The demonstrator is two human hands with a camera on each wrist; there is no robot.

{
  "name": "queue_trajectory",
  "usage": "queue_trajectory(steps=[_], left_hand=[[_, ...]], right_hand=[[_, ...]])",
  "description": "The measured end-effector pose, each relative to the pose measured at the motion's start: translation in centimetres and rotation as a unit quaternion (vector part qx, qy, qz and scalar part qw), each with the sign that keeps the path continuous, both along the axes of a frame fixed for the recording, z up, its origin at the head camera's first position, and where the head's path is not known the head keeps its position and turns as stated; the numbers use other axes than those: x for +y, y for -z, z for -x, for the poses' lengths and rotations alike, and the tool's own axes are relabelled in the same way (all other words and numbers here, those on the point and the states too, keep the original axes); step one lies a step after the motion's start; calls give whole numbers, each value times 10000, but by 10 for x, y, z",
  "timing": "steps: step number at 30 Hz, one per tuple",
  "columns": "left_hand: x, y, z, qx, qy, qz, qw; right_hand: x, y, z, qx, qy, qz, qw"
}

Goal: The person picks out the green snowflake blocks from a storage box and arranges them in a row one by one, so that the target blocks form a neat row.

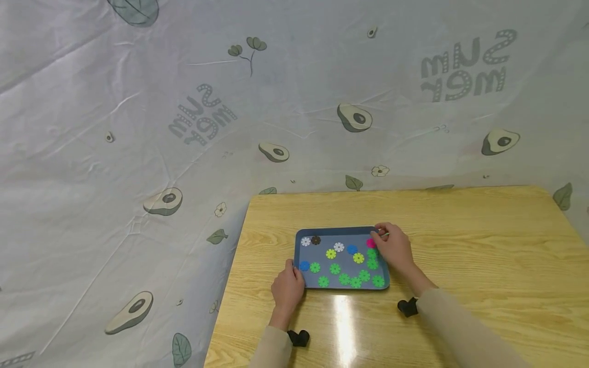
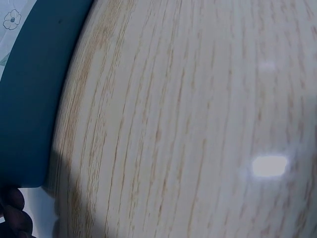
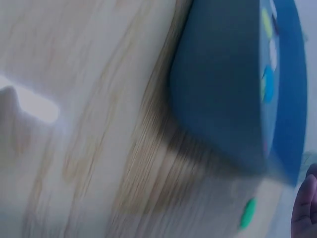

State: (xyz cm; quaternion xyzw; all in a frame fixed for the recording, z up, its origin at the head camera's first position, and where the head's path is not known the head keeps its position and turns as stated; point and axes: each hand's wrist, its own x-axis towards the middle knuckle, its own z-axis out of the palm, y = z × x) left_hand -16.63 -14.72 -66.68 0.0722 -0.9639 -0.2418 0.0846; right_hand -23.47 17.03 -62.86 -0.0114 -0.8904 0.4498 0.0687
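Note:
A blue-grey rectangular tray (image 1: 341, 294) sits on the table, holding several flower-shaped plastic discs: green (image 1: 335, 269), yellow (image 1: 331, 253), blue (image 1: 352, 249), white (image 1: 306, 241), brown (image 1: 315, 239) and pink (image 1: 370, 243). My left hand (image 1: 288, 287) grips the tray's near left corner; the left wrist view shows fingers (image 2: 15, 213) by the tray's edge (image 2: 34, 99). At the far right corner, my right hand (image 1: 394, 248) holds the rim, its thumb over the inner side beside the pink disc. A green piece (image 3: 247, 213) shows just outside the tray (image 3: 218, 89), near that hand's fingers (image 3: 304, 208).
The wooden table (image 1: 483, 266) extends well to the right of the tray. A pale curtain (image 1: 294, 102) printed with avocados hangs behind and to the left. Black wrist pieces (image 1: 299, 338) show below both hands. Light glares off the tabletop before the tray.

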Motion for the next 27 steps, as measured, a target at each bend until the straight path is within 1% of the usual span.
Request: queue_trajectory(steps=[3,8,11,14,17,19,23,27], left_hand=[[0,1,0,16,-13,7,10000],[0,1,0,25,-5,-12,10000],[0,0,0,23,-4,-26,10000],[-1,1,1,6,-10,-23,10000],[-1,2,1,-30,-19,-24,10000],[-1,3,1,-74,-21,-45,10000],[0,5,0,-148,-39,-78,9999],[0,5,0,-141,-55,-69,9999]], right_hand=[[-16,-7,-5,68,-342,0,9994],[-41,-13,-17,-35,-1065,-145,9942],[-55,-10,-24,-212,-1457,-470,9880],[-68,-3,-31,-450,-1729,-885,9799],[-79,4,-35,-588,-1830,-1267,9731],[-84,9,-38,-618,-1808,-1453,9708],[-91,15,-42,-616,-1712,-1640,9695],[-95,18,-43,-626,-1665,-1768,9680]])
